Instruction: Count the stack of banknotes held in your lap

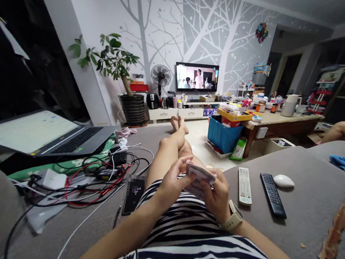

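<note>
On grey sofa (273, 233), facing lit TV (196, 77). Flanked by laptop (76, 140), cables (117, 173), remotes (244, 186). Gripping papers (197, 180) in left hand (172, 178) and right hand (219, 195) fingers (186, 180).

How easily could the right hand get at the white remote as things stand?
Probably yes: the white remote lies close to the right hand with nothing visible between them, though that hand is busy holding papers.

Single head-worn view, facing forward and down; left hand (173, 178) and right hand (219, 196) near, television (196, 77) far
</note>
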Motion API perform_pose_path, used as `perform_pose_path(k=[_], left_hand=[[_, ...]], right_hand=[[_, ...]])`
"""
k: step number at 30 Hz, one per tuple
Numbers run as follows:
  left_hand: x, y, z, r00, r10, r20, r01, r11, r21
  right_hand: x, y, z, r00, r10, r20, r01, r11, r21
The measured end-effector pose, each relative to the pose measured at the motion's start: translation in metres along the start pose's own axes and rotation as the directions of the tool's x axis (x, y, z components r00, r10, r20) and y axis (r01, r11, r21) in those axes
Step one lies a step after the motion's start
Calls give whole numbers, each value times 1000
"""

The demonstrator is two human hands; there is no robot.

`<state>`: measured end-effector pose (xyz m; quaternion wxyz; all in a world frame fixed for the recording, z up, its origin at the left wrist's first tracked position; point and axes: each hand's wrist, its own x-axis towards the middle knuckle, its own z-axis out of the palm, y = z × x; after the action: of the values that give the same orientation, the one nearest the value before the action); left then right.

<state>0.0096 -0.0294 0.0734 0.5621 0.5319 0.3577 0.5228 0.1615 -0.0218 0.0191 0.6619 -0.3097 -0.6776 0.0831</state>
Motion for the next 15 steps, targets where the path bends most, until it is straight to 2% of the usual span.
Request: perform_pose_path(k=[4, 9, 15], left_hand=[[-4, -16, 12, 991, -99, 85, 110, 985, -136], [1, -39, 4, 967, -224, 119, 241, 957, -160], [1, -47, 4, 951, -253, 176, 280, 948, -150]], right_hand=[[-7, 1, 1, 998, 53, 21, -54, 997, 46], [-8, 5, 3, 987, 161, 23, -163, 975, 151], [-9, 8, 5, 947, 317, 46, -316, 898, 306]])
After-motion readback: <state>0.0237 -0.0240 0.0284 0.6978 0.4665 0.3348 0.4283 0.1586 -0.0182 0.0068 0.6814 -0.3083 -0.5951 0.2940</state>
